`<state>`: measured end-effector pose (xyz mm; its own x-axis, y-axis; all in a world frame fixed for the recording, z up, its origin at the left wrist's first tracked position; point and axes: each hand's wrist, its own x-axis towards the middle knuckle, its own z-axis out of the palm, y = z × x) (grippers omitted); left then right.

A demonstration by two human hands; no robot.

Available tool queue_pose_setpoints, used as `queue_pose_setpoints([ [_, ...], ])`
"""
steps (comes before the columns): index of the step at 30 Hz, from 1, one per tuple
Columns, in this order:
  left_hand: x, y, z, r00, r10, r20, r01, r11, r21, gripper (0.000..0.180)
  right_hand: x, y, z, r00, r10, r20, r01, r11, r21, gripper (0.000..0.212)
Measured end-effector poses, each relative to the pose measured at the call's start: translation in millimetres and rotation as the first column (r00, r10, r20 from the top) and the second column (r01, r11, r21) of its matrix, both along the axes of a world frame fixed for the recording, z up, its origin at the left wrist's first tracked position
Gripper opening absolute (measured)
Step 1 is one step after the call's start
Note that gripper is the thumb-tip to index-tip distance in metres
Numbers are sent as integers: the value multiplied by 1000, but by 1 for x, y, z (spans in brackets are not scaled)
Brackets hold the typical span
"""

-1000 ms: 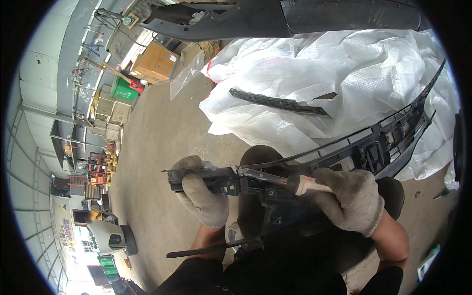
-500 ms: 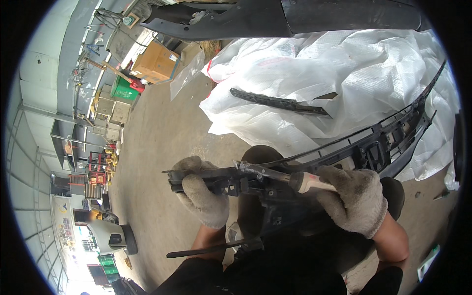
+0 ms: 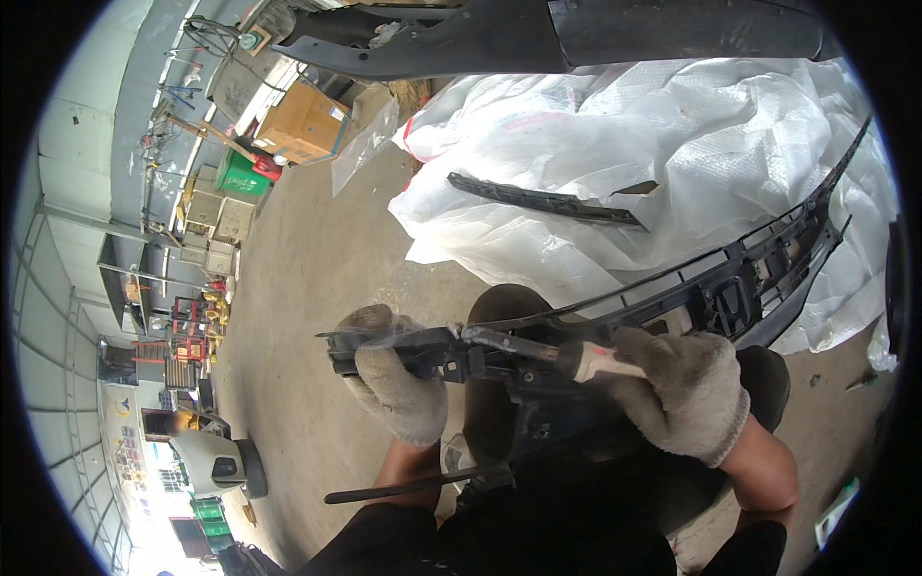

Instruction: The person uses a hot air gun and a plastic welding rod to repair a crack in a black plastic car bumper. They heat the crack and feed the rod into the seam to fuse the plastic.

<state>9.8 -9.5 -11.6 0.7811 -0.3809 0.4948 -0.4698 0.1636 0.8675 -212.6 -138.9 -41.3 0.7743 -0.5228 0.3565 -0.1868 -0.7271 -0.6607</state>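
Right hand (image 3: 687,389), gloved, closed around pale tool handle (image 3: 600,362), tip on black grille (image 3: 730,288) end. Left hand (image 3: 394,384) clamps grille tip. Grille across lap, over white sheeting (image 3: 691,144). Nothing shifted since a second ago: steady work on one spot.

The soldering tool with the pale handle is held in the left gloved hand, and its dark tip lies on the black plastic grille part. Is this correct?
Not quite. The head view shows the soldering tool in the right gloved hand, not the left. The left gloved hand grips the end of the black plastic grille part. The rest stands: the tool's dark tip lies on that part.
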Motion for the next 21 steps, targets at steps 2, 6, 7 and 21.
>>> queue_pose_setpoints([
  [2, 2, 3, -1, 998, -56, 7, 56, 998, 8, 46, 1, 3, -1, 1000, 10, -21, -11, 999, -45, 33],
  [6, 7, 3, -5, 991, -120, 59, 119, 993, 19, 45, -3, -2, 0, 1000, -25, 7, 25, 999, 20, 34],
  [7, 6, 1, -5, 993, -107, 52, 106, 994, 14, 45, -5, -5, 1, 999, -49, 20, 49, 999, 0, 35],
  [21, -2, -7, 2, 973, 66, 223, -89, 991, 96, 48, -2, 2, -1, 1000, 4, -25, -5, 999, -47, 37],
])
